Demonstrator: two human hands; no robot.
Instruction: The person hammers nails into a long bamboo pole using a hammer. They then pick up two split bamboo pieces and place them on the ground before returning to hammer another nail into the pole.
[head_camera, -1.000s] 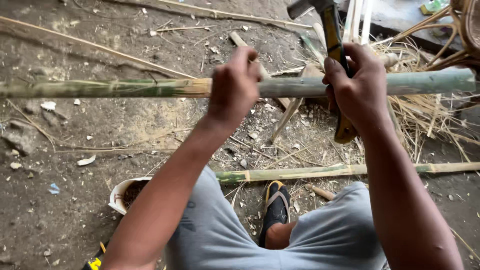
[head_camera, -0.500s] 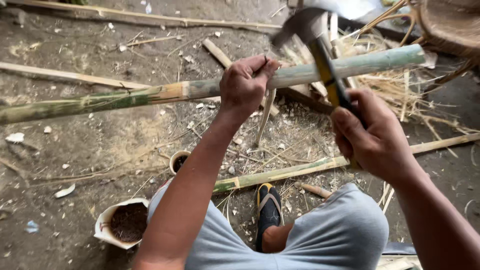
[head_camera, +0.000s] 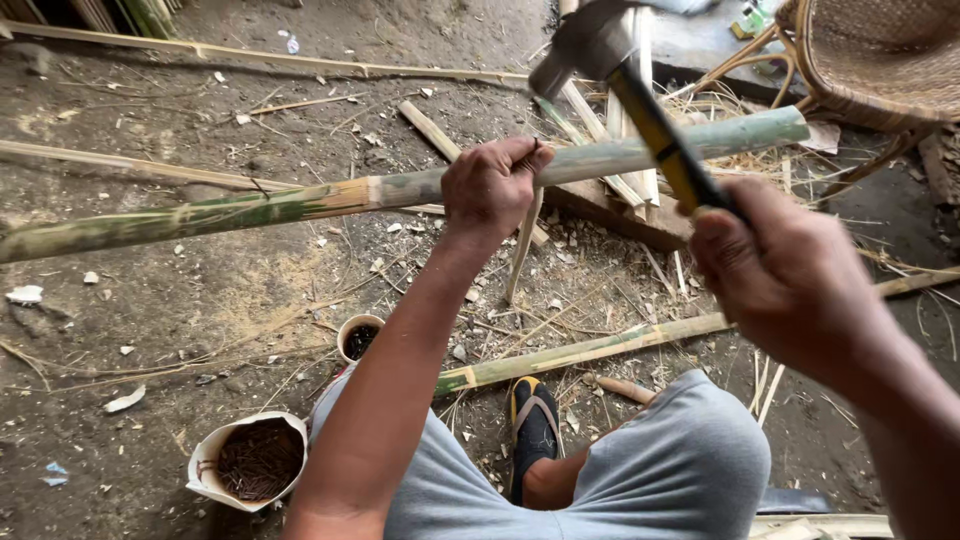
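Above the littered dirt floor (head_camera: 200, 300), the left hand (head_camera: 490, 188) clenches the long green bamboo pole (head_camera: 300, 205) to steady it level, while the right hand (head_camera: 790, 275) grips a raised yellow-handled steel hammer (head_camera: 640, 110) poised over it.

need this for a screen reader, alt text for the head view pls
A person's left hand grips a long green bamboo pole while the right hand raises a yellow-handled hammer above it. Two paper cups of nails sit on the dirt floor.
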